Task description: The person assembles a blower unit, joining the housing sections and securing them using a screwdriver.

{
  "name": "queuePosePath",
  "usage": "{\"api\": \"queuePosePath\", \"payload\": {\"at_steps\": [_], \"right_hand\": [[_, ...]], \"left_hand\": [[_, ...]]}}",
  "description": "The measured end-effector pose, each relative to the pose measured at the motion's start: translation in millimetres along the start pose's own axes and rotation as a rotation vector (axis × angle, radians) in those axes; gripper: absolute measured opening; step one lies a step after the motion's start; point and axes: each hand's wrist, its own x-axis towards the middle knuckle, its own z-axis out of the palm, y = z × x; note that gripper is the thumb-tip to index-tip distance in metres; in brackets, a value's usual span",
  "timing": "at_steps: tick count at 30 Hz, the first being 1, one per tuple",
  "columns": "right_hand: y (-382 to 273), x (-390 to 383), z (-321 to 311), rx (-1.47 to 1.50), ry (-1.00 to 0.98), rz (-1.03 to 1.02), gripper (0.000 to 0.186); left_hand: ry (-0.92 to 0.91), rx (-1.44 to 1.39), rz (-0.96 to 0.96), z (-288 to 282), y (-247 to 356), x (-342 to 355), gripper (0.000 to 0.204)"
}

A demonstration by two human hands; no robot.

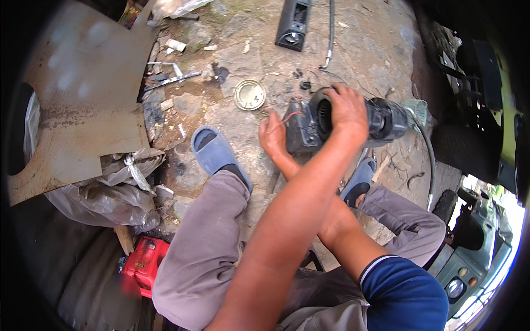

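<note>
My forearms cross. My left hand [349, 110] grips the round, open intake of a black blower housing [301, 132], whose cylindrical end [389, 118] points right beside a pale green mesh piece [414, 112]. My right hand [274, 136], left of the housing, has curled fingers at a thin red wire [292, 116]. A black hose [425, 143] runs down from near the cylinder. A round metal lid [249, 95] lies just beyond my right hand, and small black bits [305, 85] sit among the wires behind the housing.
A rusty metal panel [77, 110] and plastic bags [110, 201] are at left, above a red container [145, 266]. A black panel [292, 25] and another hose [331, 33] lie ahead. A dark green vehicle [480, 265] stands right. My sandalled feet [218, 151] flank the work.
</note>
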Motion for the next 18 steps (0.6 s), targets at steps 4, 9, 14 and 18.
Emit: {"api": "queuePosePath", "payload": {"at_steps": [4, 9, 14, 18], "right_hand": [[22.0, -75.1, -52.2, 0.285, -0.271, -0.065, 0.031], [39.8, -93.9, -160.8, 0.118, -0.472, 0.371, 0.02], [114.4, -97.6, -224.8, 0.638, -0.156, 0.728, 0.021], [117.5, -75.7, -257.3, 0.733, 0.163, 0.706, 0.016]], "left_hand": [[-0.126, 0.026, 0.005, -13.7, -20.1, 10.0, 0.109], [-0.247, 0.038, 0.059, -32.5, -18.1, 17.2, 0.115], [-0.279, 0.053, 0.09, -35.5, -18.9, 25.3, 0.124], [-0.316, 0.025, 0.13, -28.5, -31.3, 42.1, 0.135]]}}
